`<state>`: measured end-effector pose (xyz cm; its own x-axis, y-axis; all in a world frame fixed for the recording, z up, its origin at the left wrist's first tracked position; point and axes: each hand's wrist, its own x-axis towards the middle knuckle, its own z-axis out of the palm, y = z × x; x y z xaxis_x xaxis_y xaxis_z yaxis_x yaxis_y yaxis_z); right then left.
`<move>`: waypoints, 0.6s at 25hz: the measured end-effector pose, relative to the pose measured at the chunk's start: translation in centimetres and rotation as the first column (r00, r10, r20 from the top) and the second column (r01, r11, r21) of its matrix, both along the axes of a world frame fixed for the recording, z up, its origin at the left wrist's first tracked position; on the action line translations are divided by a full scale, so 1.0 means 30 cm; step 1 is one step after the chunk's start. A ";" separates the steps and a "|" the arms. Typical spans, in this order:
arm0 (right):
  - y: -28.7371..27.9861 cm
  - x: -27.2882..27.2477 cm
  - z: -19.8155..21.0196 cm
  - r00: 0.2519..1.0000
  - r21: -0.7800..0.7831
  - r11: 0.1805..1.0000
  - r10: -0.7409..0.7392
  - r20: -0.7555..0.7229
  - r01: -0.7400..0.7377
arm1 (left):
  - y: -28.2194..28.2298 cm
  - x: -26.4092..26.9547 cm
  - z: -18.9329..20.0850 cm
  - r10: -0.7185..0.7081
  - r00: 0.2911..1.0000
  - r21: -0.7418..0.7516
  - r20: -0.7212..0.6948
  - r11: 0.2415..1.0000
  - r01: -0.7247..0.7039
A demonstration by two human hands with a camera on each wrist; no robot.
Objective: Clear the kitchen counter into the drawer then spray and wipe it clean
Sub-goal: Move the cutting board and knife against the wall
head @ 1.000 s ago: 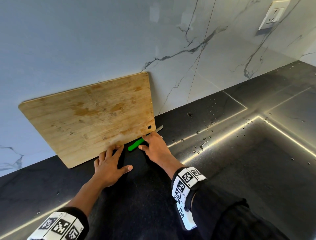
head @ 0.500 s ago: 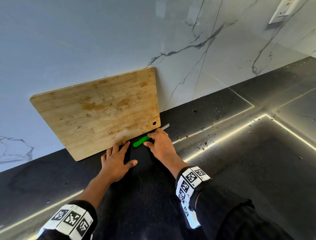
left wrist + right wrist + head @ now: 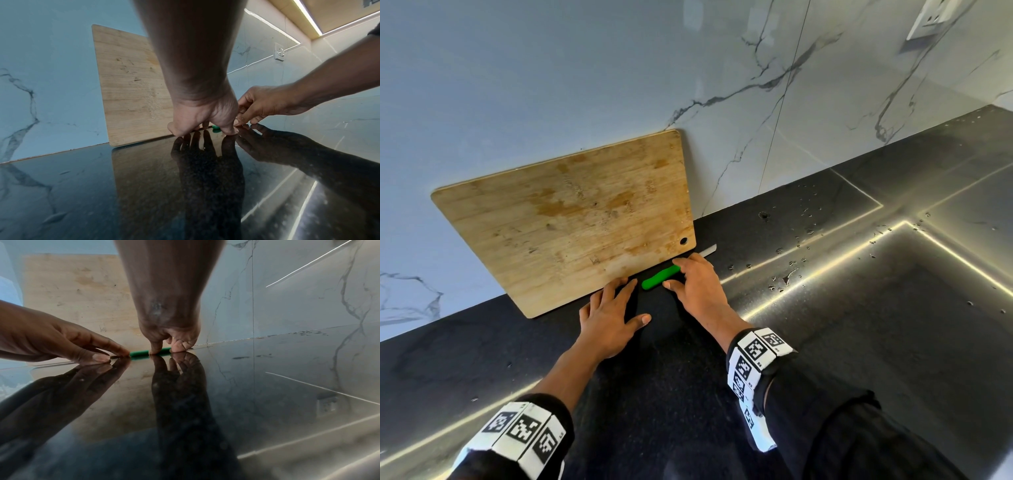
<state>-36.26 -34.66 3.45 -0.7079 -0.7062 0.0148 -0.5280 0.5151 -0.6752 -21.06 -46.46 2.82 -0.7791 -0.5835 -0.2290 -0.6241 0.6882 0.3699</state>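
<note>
A wooden cutting board (image 3: 571,222) leans against the marble wall, its lower edge on the black counter (image 3: 825,359). A green-handled knife (image 3: 658,276) lies flat on the counter along the foot of the board, its blade tip (image 3: 708,250) pointing right. My right hand (image 3: 678,274) pinches the green handle (image 3: 139,353) between thumb and curled fingers (image 3: 180,345). My left hand (image 3: 619,305) lies flat on the counter, straight fingers touching the board's lower edge just left of the handle's end. In the left wrist view, only the handle's end (image 3: 216,127) shows past my left hand (image 3: 203,123).
Water droplets (image 3: 784,281) are scattered on the counter to the right of the knife. A wall socket (image 3: 931,17) sits high on the marble backsplash at the right. A small hole (image 3: 763,216) marks the counter near the wall.
The view has shifted a little. My right hand has stayed on the knife handle and my left hand on the counter at the board's edge; board and knife have not moved.
</note>
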 end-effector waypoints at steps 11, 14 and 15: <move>0.115 0.096 0.074 0.963 -0.075 0.997 0.047 0.266 -0.028 | 0.091 0.159 0.145 0.034 0.991 0.029 -0.132 0.999 -0.030; 0.169 0.211 0.115 0.969 -0.206 0.977 0.097 0.228 -0.049 | 0.125 0.311 0.210 0.039 0.985 0.046 -0.166 0.998 -0.032; 0.174 0.253 0.131 0.969 -0.239 0.969 0.110 0.221 -0.055 | 0.138 0.365 0.229 0.038 0.981 0.048 -0.190 0.998 -0.030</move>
<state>-28.66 -29.45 7.38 -0.6505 -0.7591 0.0266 -0.3777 0.2929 -0.8784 -10.12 -42.30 9.68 -0.7909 -0.6029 -0.1051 -0.5621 0.6477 0.5143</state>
